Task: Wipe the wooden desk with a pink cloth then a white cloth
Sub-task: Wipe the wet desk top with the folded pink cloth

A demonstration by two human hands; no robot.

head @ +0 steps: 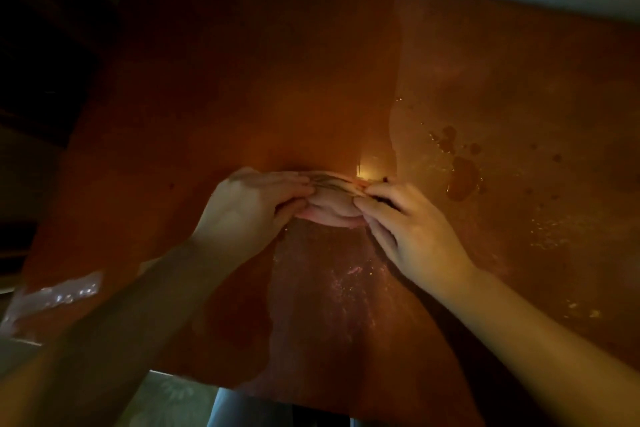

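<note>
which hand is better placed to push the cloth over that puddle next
Right, probably. The puddle sits just beyond the right hand, which pinches the pink cloth; the left hand holds the cloth's other end and would have to cross over.

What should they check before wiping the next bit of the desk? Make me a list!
1. Grip: ok, the left hand and right hand both pinch the cloth.
2. Cloth on the wooden desk: ok, it rests on it.
3. Cloth spread out for wiping: not ok, it is bunched up between the hands.
4. Spill gone: not ok, a puddle and drops lie to the right of the right hand.
5. It is the pink cloth: cannot tell, the light is dim and orange.
6. Plastic wrapper out of the way: ok, it lies at the desk's left edge, apart from the hands.
</note>
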